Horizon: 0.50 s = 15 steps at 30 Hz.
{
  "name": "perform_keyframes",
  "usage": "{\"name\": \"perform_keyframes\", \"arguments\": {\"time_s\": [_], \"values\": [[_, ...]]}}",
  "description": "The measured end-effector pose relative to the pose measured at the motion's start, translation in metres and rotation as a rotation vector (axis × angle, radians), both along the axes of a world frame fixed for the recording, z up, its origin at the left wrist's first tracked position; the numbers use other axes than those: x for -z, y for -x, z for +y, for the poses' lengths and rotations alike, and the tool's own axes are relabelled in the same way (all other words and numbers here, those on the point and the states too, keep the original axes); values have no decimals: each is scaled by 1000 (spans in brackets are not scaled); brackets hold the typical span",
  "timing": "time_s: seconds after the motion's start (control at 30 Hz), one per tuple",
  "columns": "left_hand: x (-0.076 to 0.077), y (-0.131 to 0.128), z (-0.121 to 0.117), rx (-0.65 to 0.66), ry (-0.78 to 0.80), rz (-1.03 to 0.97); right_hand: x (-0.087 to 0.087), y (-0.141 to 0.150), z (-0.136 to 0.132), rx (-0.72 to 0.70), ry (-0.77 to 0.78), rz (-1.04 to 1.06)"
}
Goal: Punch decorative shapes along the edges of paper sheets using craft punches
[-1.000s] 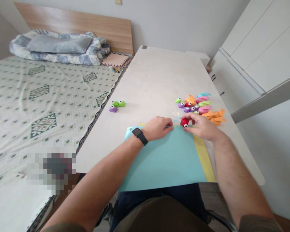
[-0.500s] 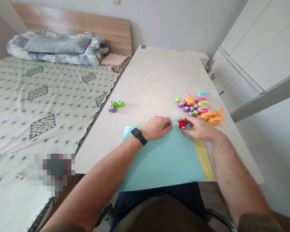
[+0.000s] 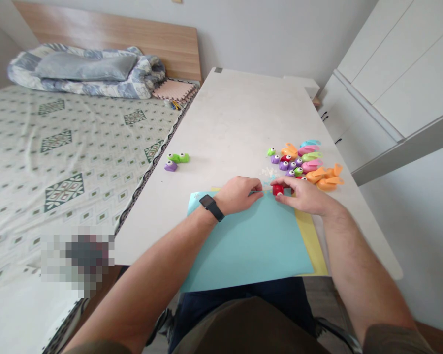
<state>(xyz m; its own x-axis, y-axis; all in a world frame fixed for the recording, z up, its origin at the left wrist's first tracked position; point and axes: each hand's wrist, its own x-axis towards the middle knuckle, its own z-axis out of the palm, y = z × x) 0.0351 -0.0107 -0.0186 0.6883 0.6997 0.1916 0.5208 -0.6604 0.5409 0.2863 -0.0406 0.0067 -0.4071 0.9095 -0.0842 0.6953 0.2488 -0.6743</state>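
My right hand (image 3: 305, 193) is closed round a small red craft punch (image 3: 278, 190) with a white button, at the far edge of a light blue sheet of paper (image 3: 247, 241). Whether the paper sits in the punch's slot is hidden. Thumb against fingers, my left hand (image 3: 241, 191) pinches the same far edge, left of the punch. A small snowflake-shaped hole shows in the sheet's upper left corner. Under the blue sheet lies a yellow sheet (image 3: 312, 241). Small white and blue paper cutouts (image 3: 268, 172) are scattered just beyond the punch.
Several small green, purple and red punches (image 3: 284, 165) are grouped at the right, beside larger orange, pink, green and blue punches (image 3: 325, 177). Green and purple punches (image 3: 177, 158) stand at the left of the white table (image 3: 243, 113). A bed (image 3: 96, 128) adjoins the table's left side.
My right hand has shifted the red punch slightly left along the paper edge and tipped it, so its white button is less visible. My left hand has stayed in place.
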Motion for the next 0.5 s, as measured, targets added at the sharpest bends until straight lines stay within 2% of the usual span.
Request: {"name": "perform_keyframes", "arguments": {"time_s": [0.5], "values": [[1, 0, -1, -2, 9, -6, 7, 4, 3, 54, 47, 123]]}}
